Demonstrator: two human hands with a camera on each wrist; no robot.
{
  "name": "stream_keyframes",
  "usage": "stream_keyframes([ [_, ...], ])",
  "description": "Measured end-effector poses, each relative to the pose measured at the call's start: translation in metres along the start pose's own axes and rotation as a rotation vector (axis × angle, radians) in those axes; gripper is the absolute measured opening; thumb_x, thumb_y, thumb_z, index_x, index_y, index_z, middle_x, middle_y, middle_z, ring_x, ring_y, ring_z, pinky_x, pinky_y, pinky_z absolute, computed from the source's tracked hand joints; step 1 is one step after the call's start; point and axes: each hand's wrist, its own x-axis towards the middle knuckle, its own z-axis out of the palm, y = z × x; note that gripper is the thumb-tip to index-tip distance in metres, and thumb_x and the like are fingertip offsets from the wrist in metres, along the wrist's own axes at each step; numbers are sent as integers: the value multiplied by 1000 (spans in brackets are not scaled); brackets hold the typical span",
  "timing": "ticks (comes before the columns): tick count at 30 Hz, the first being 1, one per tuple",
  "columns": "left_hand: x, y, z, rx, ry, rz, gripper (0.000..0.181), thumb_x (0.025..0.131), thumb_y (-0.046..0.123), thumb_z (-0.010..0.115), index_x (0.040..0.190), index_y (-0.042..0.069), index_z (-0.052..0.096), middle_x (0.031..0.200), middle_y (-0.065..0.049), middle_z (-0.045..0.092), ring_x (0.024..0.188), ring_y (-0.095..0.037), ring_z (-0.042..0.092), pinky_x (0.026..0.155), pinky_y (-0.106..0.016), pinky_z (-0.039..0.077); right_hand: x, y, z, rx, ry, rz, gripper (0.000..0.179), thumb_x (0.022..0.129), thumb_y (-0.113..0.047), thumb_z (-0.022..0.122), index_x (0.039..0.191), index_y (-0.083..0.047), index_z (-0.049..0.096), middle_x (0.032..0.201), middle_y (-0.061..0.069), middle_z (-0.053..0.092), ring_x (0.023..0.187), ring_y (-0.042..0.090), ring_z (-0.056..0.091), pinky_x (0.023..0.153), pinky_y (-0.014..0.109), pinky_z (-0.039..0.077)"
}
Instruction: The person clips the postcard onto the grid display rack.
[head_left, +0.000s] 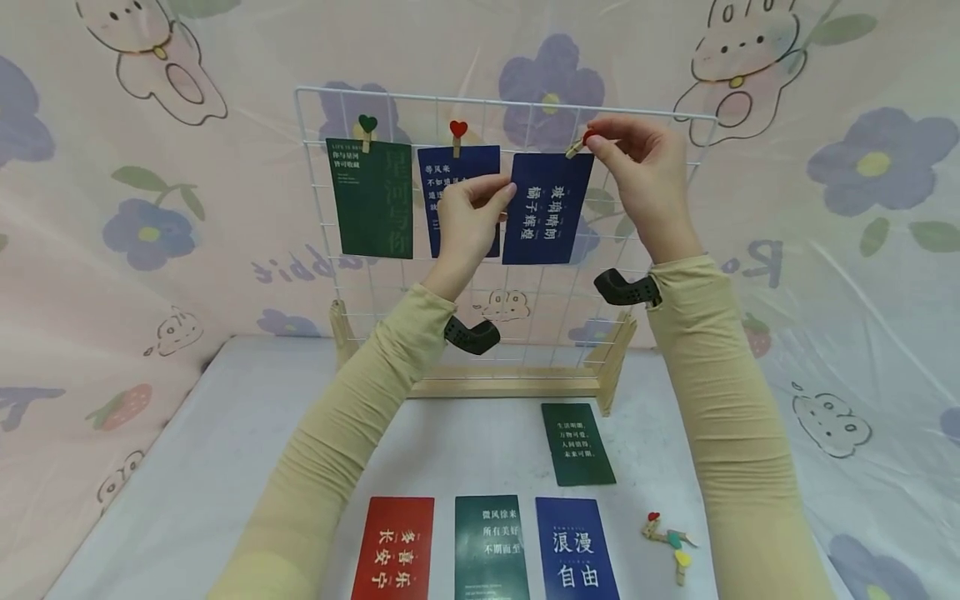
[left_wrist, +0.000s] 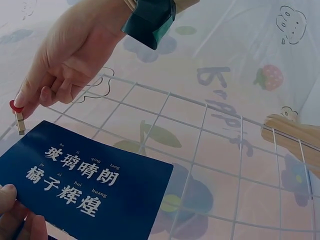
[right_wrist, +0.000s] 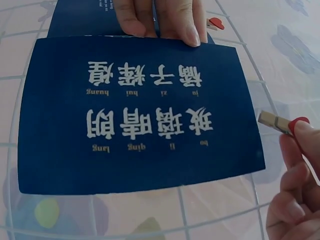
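Pale fabric printed with flowers and rabbits [head_left: 427, 42] forms the background, and a white-covered table [head_left: 255, 417] lies below it. On the table stands a white wire grid [head_left: 480, 101] with a wooden base [head_left: 510, 387]. Left hand [head_left: 467, 225]: thumb and fingers pinch the left edge of a blue card [head_left: 546, 208], which is located in front of the grid, at the right of the row. Right hand [head_left: 651, 183]: thumb and finger pinch a red-heart clothespin [head_left: 574, 150], its wooden tip just beside the card's upper right corner. To the left, a green card [head_left: 375, 208] hangs from a green-heart clothespin [head_left: 367, 129]; next to it, a second blue card [head_left: 468, 158], partly hidden by the left hand, hangs from another red-heart clothespin [head_left: 458, 133]. On the table: a dark green card [head_left: 577, 450] near the base; a red card [head_left: 395, 533], a teal card [head_left: 491, 542] and a third blue card [head_left: 576, 533] in a row; small clothespins [head_left: 680, 569] to their right.
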Motion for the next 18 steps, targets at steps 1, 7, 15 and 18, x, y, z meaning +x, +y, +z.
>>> stream_keyframes([
  [1,0,0,-1,2,6,0,23,91,10,66,111,0,70,98,-10,69,77,-21,63,71,-24,54,-1,-2,2,-7,2,2,15,85,1,70,99,5,71,90,8,70,80,21,59,79,24,45],
  [7,3,0,-1,14,22,1,22,90,10,67,109,1,71,95,-10,69,73,-22,64,68,-23,55,-3,-11,12,-59,8,-4,11,86,0,70,96,4,72,89,7,69,74,18,56,72,24,43],
  [15,5,1,-1,21,30,0,21,89,10,68,107,1,72,90,-10,69,70,-22,64,66,-23,55,3,-8,13,-181,52,29,12,87,-6,70,97,-2,74,90,4,70,65,13,47,63,24,34],
  [18,5,0,-2,33,31,0,20,89,10,68,106,1,72,89,-10,70,70,-22,64,66,-23,55,6,-6,13,-199,59,28,11,87,-6,71,96,-3,75,89,4,71,60,12,43,58,24,30],
])
